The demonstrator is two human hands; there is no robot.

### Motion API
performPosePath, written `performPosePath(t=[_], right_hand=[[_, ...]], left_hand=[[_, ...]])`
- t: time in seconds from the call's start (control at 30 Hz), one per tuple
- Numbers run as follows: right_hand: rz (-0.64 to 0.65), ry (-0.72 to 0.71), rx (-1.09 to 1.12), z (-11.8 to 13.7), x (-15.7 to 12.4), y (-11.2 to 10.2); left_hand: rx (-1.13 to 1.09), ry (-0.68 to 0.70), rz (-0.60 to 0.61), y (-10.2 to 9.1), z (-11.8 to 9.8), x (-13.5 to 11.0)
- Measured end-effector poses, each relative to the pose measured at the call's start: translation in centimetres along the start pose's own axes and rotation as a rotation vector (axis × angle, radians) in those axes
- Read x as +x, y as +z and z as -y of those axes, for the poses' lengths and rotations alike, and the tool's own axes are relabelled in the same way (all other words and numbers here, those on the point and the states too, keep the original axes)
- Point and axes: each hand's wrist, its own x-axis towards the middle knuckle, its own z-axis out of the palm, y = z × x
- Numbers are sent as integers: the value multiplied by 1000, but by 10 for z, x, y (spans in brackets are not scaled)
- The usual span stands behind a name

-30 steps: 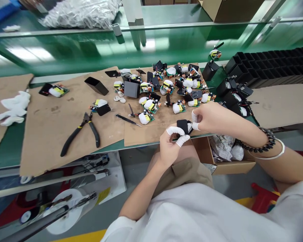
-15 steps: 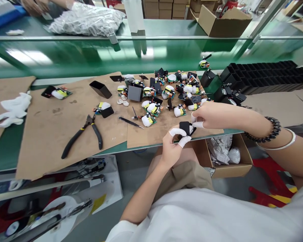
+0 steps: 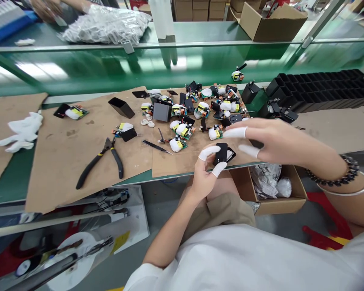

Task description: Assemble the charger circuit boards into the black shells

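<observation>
My left hand (image 3: 204,171), with white finger cots on thumb and finger, grips a small black rectangular housing (image 3: 221,154) at the table's front edge. White material shows inside the housing's open right end. Just right of it, my right hand (image 3: 261,139) hovers with thumb and forefinger apart, also in white cots. A dark piece (image 3: 256,143) shows between its thumb and palm; whether it is held, I cannot tell. Behind my hands lie several small circuit boards (image 3: 182,129) with yellow and white parts and black covers. Black tweezers (image 3: 157,147) lie left of my left hand.
Diagonal cutters (image 3: 101,161), an open black case (image 3: 121,107) and a white glove (image 3: 24,131) lie to the left. Rows of black cases (image 3: 315,91) stand at right. A carton (image 3: 279,205) sits below the table edge. Another person's hands (image 3: 47,9) are at far left.
My right hand has drawn away from the black housing, lifting and moving a little right, with its fingers spreading. My left hand keeps its grip, and the housing is now more upright.
</observation>
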Motion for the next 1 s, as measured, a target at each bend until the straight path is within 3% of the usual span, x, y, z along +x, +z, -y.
performPosePath(t=[0.1, 0.27, 0.53, 0.8, 1.0], right_hand=[[109, -205, 254, -15, -11, 24], [78, -190, 423, -25, -15, 54], [2, -251, 438, -27, -13, 57], [10, -206, 396, -26, -18, 58], [29, -297, 389, -35, -18, 67]], left_hand=[[-8, -59, 55, -6, 0, 3], [156, -106, 57, -11, -10, 2], [408, -140, 27, -8, -15, -4], [347, -201, 95, -11, -21, 6], [328, -185, 127, -15, -18, 7]])
